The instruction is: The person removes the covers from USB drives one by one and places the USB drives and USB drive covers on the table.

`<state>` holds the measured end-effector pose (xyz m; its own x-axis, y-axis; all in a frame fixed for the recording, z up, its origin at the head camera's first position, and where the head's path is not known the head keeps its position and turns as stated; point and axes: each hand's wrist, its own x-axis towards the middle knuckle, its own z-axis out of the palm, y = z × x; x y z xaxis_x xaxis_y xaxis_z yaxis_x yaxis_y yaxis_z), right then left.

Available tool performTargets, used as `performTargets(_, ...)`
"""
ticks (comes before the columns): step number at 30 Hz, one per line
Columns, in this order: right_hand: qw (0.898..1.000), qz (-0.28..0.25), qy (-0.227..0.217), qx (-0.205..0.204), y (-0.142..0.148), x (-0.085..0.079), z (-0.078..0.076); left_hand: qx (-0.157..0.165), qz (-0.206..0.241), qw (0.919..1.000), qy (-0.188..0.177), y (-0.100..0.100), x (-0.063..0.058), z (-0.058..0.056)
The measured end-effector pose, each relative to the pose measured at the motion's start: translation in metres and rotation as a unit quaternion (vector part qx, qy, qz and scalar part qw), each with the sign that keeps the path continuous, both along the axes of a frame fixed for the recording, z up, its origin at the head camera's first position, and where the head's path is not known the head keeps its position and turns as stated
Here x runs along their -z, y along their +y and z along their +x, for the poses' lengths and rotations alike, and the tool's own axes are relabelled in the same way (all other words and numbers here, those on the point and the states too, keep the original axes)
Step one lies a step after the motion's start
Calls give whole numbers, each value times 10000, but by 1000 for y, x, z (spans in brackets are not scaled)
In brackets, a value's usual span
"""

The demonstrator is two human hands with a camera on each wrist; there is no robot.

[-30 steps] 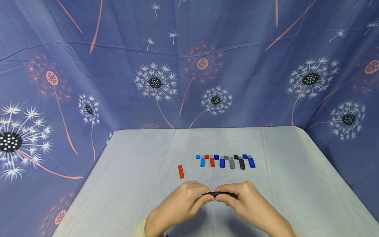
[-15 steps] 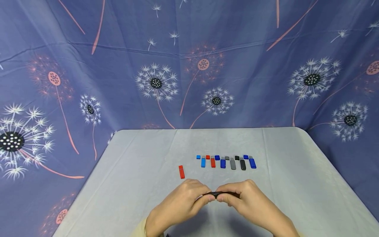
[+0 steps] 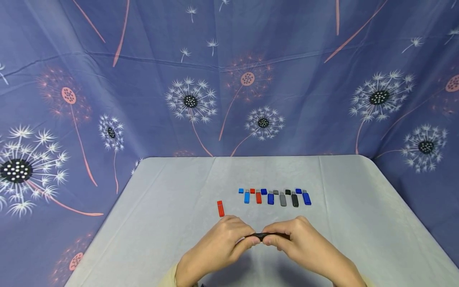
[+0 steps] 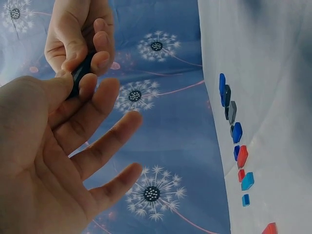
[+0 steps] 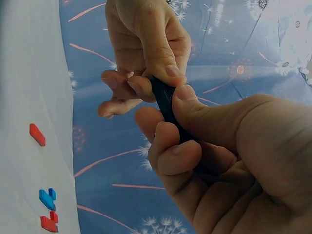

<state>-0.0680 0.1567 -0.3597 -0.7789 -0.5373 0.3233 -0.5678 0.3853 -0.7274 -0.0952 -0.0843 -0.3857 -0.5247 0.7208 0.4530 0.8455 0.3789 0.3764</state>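
Note:
Both hands meet above the front of the table, gripping a small black USB flash drive (image 3: 263,236) between them. My left hand (image 3: 222,241) pinches one end with thumb and index finger; in the left wrist view its other fingers spread away. The other end is in my right hand (image 3: 303,243), thumb on top and fingers curled beneath, as the right wrist view shows. The two thumb tips nearly meet on the dark casing (image 5: 165,100). Much of the drive is hidden by the fingers.
Beyond the hands lies a row of uncapped USB drives, among them a light blue one (image 3: 247,197), a grey one (image 3: 283,200) and a black one (image 3: 295,200), each with its cap beside it. A capped red drive (image 3: 220,208) lies left, near the left knuckles. Patterned cloth (image 3: 229,79) hangs behind.

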Motion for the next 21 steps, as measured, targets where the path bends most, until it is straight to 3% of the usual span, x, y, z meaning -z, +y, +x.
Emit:
performTargets(7,9998,-22,179,-54,1,-2,3,-2,-70,9996,266,-1,-4,1)
performTargets(21,9995,-50,278,-127,2,-3,4,155,-66,9996,211,-1,-8,0)
